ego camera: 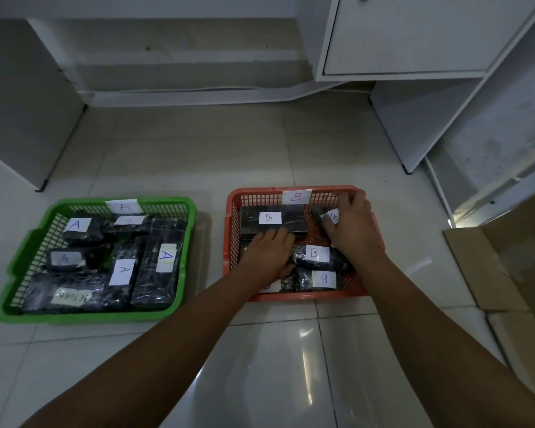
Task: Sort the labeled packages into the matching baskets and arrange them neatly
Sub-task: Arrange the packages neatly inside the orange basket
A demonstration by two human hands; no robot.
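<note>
Down on the tiled floor, both my hands are inside the orange B basket. My right hand is gripping a small B package at the back corner; my left hand lies flat on the packages, fingers loose. A-labeled ones sit in the green basket.

Two baskets: one green, one orange. The green holds six A packages. In the orange, four B packages show, others possibly hidden under two hands.

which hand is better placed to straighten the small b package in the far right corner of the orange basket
Right. The right hand already grips that small B package in the orange basket, while the left hand is on packages nearer the front left.
</note>
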